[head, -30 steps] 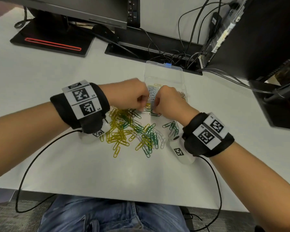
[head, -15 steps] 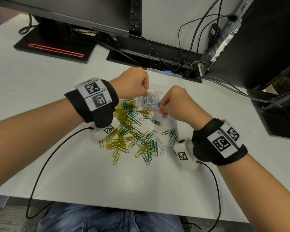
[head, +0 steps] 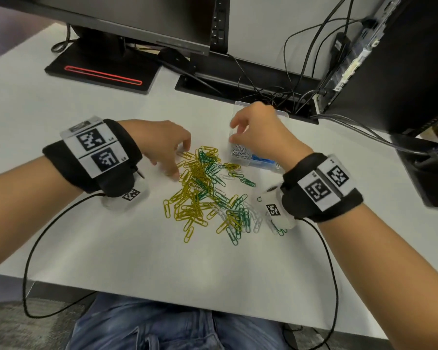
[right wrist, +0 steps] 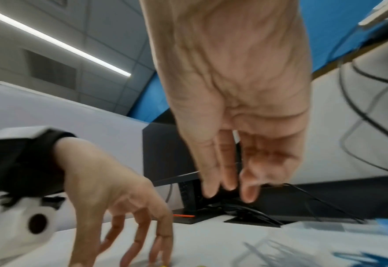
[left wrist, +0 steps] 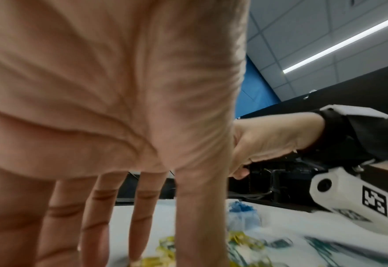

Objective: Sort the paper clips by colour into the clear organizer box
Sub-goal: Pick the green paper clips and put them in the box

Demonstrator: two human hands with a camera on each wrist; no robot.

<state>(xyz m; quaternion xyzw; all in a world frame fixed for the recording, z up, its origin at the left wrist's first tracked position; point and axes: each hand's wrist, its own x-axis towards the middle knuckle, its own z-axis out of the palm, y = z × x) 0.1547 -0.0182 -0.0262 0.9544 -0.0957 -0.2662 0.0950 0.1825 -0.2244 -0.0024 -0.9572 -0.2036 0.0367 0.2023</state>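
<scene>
No readable text — wrist markers (head: 96,147) only patterns.

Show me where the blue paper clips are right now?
In the head view, the blue paper clips sit inside the clear box, right of the silver clips and under the right hand.

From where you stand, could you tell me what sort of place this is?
It looks like an office workstation. A monitor on its stand sits at the back of a white desk, a tangle of cables runs behind it, and the wrist views show ceiling tiles with a strip light.
</scene>
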